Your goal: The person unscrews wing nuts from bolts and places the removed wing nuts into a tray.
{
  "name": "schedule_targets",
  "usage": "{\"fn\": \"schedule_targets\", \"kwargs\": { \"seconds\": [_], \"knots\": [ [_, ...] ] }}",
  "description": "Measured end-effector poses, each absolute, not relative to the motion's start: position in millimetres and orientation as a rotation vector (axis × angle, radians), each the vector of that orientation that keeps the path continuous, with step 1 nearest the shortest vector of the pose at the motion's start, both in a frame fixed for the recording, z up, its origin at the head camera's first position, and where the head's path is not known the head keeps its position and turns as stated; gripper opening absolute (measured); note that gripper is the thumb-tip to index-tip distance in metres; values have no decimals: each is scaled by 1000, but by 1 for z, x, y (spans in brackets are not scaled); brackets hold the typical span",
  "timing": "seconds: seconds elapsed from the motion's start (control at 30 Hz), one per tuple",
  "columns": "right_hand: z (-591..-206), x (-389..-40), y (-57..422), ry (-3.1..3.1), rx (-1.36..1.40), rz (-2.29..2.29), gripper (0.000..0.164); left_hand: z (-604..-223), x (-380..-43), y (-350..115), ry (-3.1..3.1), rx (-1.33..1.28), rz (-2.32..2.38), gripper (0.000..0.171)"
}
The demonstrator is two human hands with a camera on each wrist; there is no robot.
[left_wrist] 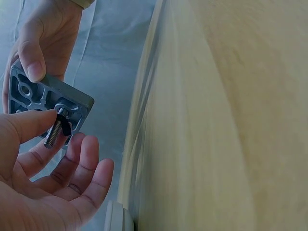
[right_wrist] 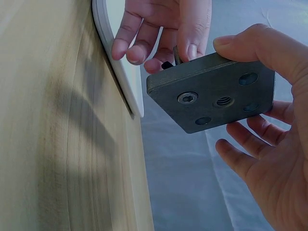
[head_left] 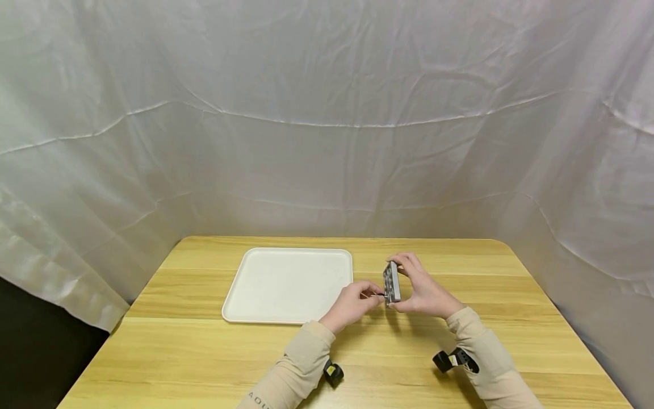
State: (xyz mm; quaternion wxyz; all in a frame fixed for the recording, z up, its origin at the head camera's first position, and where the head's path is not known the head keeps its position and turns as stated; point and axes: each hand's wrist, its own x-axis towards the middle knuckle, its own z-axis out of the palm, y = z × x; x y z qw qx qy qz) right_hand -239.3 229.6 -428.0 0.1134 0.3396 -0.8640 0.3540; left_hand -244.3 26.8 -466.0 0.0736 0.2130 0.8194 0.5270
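My right hand grips a grey metal plate by its edges, holding it upright above the table. Several holes pierce the plate, and its other face is ribbed. A hex-socket bolt sits in one corner hole, head on the flat side, and its threaded shank sticks out of the ribbed side toward my left hand. Around that shank, near the plate, is a small black wing nut. The left thumb and index finger pinch the nut; the other fingers are loosely bent.
A white rectangular tray lies on the wooden table, left of the hands. Pale curtains hang behind and at both sides. Black wrist cameras stick out from the beige sleeves.
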Motion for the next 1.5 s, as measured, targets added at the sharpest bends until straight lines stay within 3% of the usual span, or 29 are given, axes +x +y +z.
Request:
{"fn": "schedule_targets", "kwargs": {
  "seconds": [0.4, 0.87, 1.5],
  "knots": [
    [-432, -243, 233, -2530, 1007, 1079, 94, -466, -243, 27, 2415, 611, 1618, 18],
    [-430, -242, 232, -2545, 986, 1078, 95, -465, -245, 27, 2344, 624, 1689, 35],
    [-396, -220, 217, -2520, 1021, 1057, 86, -466, -246, 28, 2364, 630, 1676, 31]
  ]
}}
